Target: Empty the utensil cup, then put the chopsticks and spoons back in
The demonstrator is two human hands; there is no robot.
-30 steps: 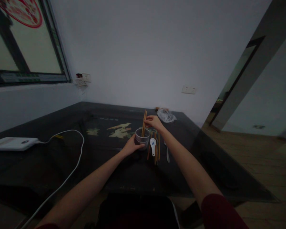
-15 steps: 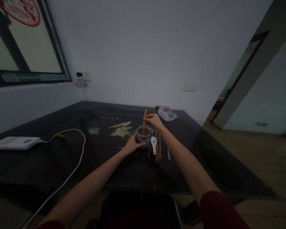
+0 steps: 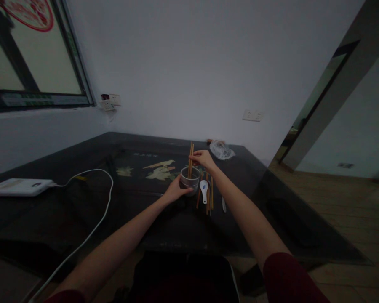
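Note:
A clear plastic cup (image 3: pixel 190 181) stands on the dark table (image 3: pixel 66 210). My left hand (image 3: pixel 174 192) is wrapped round its near side. My right hand (image 3: pixel 203 159) pinches the upper part of a pair of wooden chopsticks (image 3: pixel 191 156), which stand upright inside the cup. Right of the cup lie several more chopsticks (image 3: pixel 209 197), a white ceramic spoon (image 3: pixel 204 190) with a blue mark, and a pale utensil (image 3: pixel 223 204) that I cannot name.
A white cable (image 3: pixel 98 219) runs from a flat white device (image 3: pixel 19 187) at the left to the near table edge. A crumpled clear plastic bag (image 3: pixel 221 150) lies at the table's far edge. A dark chair back (image 3: pixel 183 277) is below me. Wooden floor lies to the right.
Both hands stay on the cup and the chopsticks. The view has shifted slightly; nothing else has visibly moved.

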